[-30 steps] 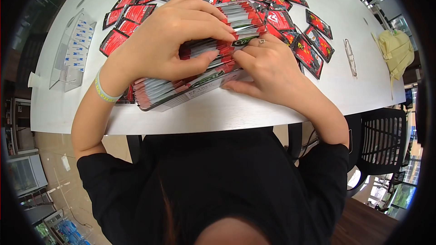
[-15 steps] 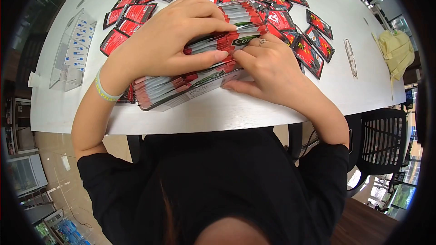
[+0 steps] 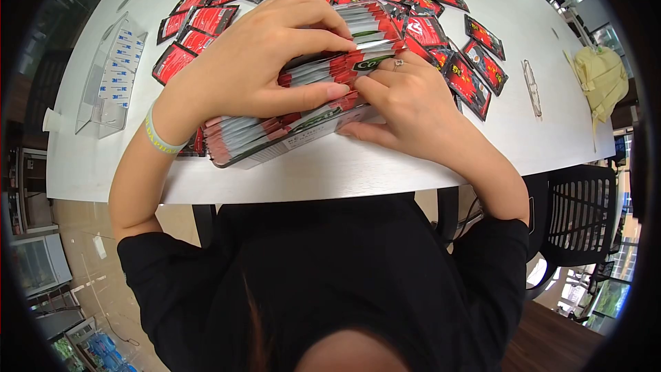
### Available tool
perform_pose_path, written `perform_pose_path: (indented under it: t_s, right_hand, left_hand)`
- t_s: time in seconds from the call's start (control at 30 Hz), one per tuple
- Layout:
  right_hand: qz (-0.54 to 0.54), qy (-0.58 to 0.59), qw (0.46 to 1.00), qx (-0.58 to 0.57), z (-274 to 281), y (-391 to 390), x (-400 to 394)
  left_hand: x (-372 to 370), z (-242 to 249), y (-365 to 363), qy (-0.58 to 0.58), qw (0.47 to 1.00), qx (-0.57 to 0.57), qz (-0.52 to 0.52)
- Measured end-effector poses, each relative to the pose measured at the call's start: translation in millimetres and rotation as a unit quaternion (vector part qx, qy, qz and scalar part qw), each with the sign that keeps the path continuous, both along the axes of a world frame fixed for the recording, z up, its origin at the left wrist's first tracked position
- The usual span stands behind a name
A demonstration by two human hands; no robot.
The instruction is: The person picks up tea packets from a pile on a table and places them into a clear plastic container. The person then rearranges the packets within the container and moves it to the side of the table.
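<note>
A box with clear sides and printed lettering sits near the table's front edge, packed with upright red-and-silver sachets. My left hand lies across the packed sachets, its thumb on the near side and its fingers on the far side, gripping some between them. At the box's right end is my right hand, with a ring on one finger. Its fingers are curled in over the sachets and its thumb presses the outside of the near wall. The tips of its fingers are partly hidden.
Many loose red-and-black sachets lie behind and beside the box. A clear plastic holder with blue-printed strips stands at the left. Glasses and a yellow bag are at the right of the white table.
My left fingers and thumb have shifted very slightly over the sachets. The box and my right hand stay almost where they were.
</note>
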State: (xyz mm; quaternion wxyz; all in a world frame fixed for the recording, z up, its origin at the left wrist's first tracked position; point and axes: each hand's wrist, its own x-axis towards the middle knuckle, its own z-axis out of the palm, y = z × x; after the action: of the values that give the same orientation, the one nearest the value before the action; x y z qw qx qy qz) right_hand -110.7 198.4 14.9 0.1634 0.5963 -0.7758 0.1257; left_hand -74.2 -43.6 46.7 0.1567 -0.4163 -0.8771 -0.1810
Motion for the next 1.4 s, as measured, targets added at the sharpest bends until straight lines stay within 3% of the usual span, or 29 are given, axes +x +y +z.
perform_pose_path:
  t_s: [0.4, 1.4]
  right_hand:
    - [-0.001, 0.005, 1.0, -0.006, -1.8, 0.0, -0.5]
    - [0.003, 0.004, 1.0, -0.007, -2.0, 0.5, -0.6]
  left_hand:
    - [2.6, -1.5, 2.7, 0.015, 0.998, -0.01, 0.054]
    - [-0.6, -4.3, 2.4, 0.023, 0.999, 0.013, 0.027]
